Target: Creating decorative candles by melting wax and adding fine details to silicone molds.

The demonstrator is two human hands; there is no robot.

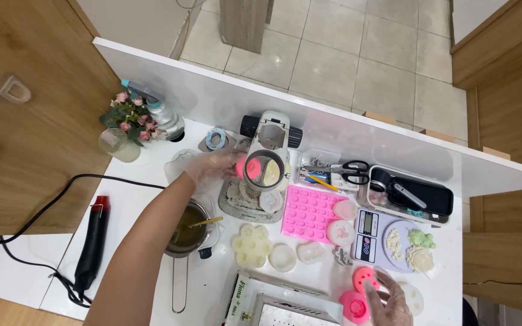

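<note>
1. The left hand (pixel 212 166), in a thin clear glove, was near the middle of the frame; its fingers were closed around a small pink cup (pixel 250 167)
2. The pink cup was held right next to a round glass ring (pixel 264 171) on a white stand (pixel 272 134)
3. Under the ring lay a grey speckled tray (pixel 234 202) with a small white shape on it
4. The right hand (pixel 391 299), also in a clear glove, was at the bottom right of the frame; its fingers were pinched on a pink round mold (pixel 366 279)
5. Just left of that hand sat another pink mold (pixel 353 306), touching the first one
6. A small metal pot (pixel 187 232) with dark yellow liquid and a gold stick (pixel 205 222) in it stood under the left arm
7. A flower-shaped clear mold (pixel 251 246) and two more pale molds lay in a row right of the pot
8. A pink mat with many dimples (pixel 309 211) lay in the middle, and a small scale (pixel 367 236) with white and green flower shapes was to its right
9. Black scissors (pixel 351 171) lay in a tray in the upper right part of the table
10. A black and red heat tool (pixel 93 241) with a black cord lay at the left, and a little pot of pink flowers (pixel 129 118) stood in the upper left
</note>
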